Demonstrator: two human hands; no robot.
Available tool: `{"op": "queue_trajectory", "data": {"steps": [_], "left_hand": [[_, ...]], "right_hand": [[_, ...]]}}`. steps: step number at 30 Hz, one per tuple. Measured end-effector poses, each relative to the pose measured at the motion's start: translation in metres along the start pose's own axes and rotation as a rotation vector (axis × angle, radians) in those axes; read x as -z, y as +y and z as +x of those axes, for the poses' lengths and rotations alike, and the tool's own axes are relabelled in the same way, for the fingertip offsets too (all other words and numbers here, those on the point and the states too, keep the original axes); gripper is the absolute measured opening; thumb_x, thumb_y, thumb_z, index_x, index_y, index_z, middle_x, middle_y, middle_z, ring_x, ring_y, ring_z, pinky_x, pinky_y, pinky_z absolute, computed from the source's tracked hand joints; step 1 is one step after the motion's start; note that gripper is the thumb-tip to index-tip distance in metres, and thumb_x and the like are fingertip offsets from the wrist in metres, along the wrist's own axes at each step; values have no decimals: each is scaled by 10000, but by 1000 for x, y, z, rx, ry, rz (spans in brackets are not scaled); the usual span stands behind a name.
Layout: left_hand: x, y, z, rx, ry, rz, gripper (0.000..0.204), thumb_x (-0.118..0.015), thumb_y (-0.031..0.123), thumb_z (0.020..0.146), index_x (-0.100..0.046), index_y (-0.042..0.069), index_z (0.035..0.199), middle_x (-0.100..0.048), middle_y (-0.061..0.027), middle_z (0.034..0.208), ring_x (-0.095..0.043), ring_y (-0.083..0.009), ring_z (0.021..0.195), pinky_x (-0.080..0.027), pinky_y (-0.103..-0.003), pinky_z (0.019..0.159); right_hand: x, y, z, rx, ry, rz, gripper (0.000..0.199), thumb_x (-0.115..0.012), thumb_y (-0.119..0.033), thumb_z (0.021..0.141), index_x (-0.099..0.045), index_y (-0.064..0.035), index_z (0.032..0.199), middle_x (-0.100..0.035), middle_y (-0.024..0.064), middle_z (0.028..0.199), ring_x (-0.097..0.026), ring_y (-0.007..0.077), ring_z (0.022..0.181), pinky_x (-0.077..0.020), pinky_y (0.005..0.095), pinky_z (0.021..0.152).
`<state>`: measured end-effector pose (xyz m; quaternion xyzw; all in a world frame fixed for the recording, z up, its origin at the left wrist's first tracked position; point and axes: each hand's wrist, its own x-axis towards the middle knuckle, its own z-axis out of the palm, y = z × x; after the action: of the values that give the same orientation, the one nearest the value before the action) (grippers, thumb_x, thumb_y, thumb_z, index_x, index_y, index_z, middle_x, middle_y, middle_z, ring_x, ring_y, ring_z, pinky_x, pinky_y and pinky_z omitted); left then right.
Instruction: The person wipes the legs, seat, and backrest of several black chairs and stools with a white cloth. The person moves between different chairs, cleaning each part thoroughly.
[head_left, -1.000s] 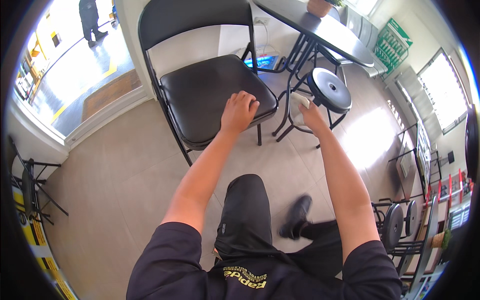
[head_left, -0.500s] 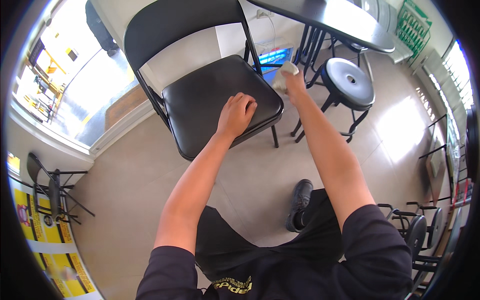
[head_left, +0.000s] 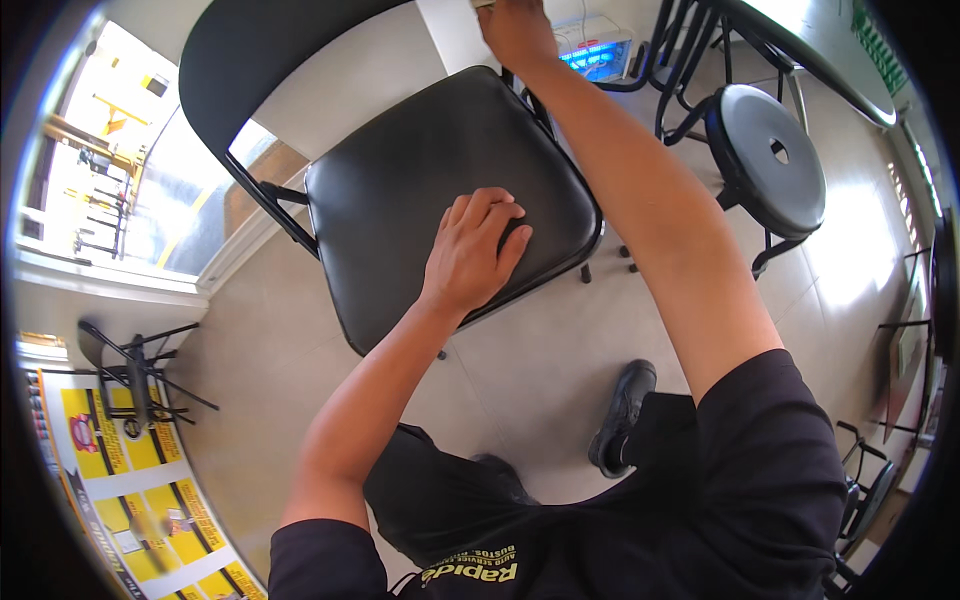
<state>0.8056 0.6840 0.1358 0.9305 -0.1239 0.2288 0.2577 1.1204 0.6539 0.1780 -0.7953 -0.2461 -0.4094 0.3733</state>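
A black folding chair (head_left: 400, 170) with a padded seat stands in front of me. My left hand (head_left: 470, 250) rests on the right front part of the seat, its fingers lying loosely on the padding and the thumb apart. My right hand (head_left: 518, 38) reaches to the chair's right side, by the backrest frame, at the top edge of the view. Its fingers are curled. Only a pale sliver of the cloth it grips shows at the fingers; the hand and the picture's edge hide the rest.
A round black stool (head_left: 765, 150) stands to the right beneath a dark tabletop (head_left: 815, 55). Behind the chair is a blue-lit device (head_left: 597, 60) near the wall. Another folding chair (head_left: 140, 375) stands at left beside a yellow-and-black poster (head_left: 150, 510). More black seating is at lower right.
My right hand has moved away and leftward with the cloth, from the seat's right side to the backrest frame. My left hand stays on the seat, thumb now spread. The view has shifted.
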Motion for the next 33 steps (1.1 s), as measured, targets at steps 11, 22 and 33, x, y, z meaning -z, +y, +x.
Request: {"op": "queue_trajectory", "data": {"steps": [11,22,33], "left_hand": [[12,-15,-12,81,41,-75,144,-665,202,982,-686,68,1032,-641,-48,1127,-604,-296,1026,-487,-427,946],[10,-20,-9,29,110,-74,112,-660,178,983,-679,68,992,-657,-63,1091,-615,-311,997,-497,-448,904],[-4,-7,1,-10,-37,-23,146,-618,171,1012,-680,45,1051,-659,-116,1191,-605,-329,1088,-477,-442,971]], "right_hand": [[60,23,-83,76,-501,64,343,-730,-212,897,-569,-138,1191,-540,209,1230,-614,453,1099,-534,511,936],[140,147,-259,-251,-1224,-127,339,-750,-200,889,-733,-124,1218,-748,179,1164,-679,392,1161,-521,484,1019],[74,82,-228,-493,-423,327,448,-648,-290,1023,-570,-111,1426,-566,206,1313,-576,412,1262,-484,504,1051]]}}
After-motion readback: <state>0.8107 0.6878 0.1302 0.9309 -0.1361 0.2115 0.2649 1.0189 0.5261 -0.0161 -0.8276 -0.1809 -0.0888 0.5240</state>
